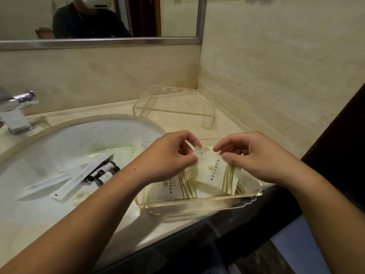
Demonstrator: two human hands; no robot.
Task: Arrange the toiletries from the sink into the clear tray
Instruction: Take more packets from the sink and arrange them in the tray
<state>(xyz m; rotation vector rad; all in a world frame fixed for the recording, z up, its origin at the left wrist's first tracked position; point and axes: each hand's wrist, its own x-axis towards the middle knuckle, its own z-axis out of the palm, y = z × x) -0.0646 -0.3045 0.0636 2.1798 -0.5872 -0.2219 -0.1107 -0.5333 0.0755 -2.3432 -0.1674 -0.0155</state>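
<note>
Clear tray [199,201]: sitting on the table [49,220] at its near edge, just right of the sink [65,143].
Second packet [173,186]: lying flat inside the clear tray, at its left side, partly under the held one.
Held packet [216,175]: white with gold stripes and printed characters, tilting over the middle of the clear tray, lower corner dipping inside it.
Left hand [167,157]: pinching the held packet's top left corner between thumb and fingers, above the clear tray's left half.
Right hand [254,155]: gripping the held packet's right edge with thumb and forefinger, above the clear tray's right half.
Sink contents: lying left of the clear tray, long white boxes [79,178] crossing over small dark bottles [104,173], with a small pale packet [81,196] nearer the front rim.
Acrylic stand [173,107]: standing on the table beyond the clear tray, well apart from it.
Faucet [15,113]: rising behind the sink, far left of the clear tray.
Mirror [98,18]: hanging on the wall beyond everything, showing a person in a headset.
</note>
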